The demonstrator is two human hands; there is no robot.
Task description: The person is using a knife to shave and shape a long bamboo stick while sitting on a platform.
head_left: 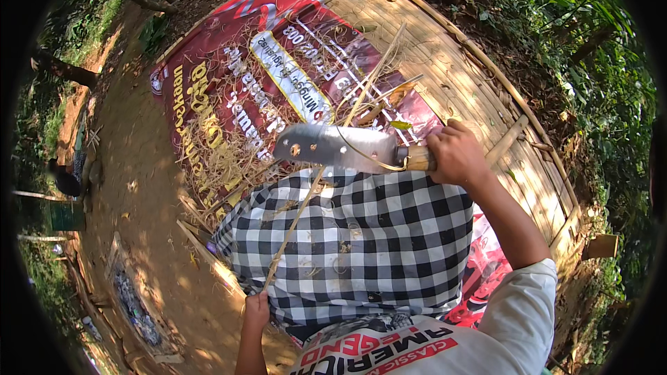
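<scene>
My right hand [455,153] is wrapped round the wooden handle of a broad cleaver [337,147], whose wide steel blade has several holes and points left above my lap. A long thin bamboo strip [295,226] runs from my left hand [256,311] up across the checked cloth to the blade, passing behind it. My left fingers are closed on the strip's near end. Beyond the blade, more pale strips [379,69] lie on the banner. A thin curled shaving hangs over the blade near the handle. Black-and-white checked cloth [389,236] covers my legs.
A red printed banner [208,83] strewn with fine shavings [201,139] lies on a bamboo slat platform [431,48]. Bare earth [132,187] is at the left, with a framed bed of ash [135,305]. Green plants [542,14] grow along the right.
</scene>
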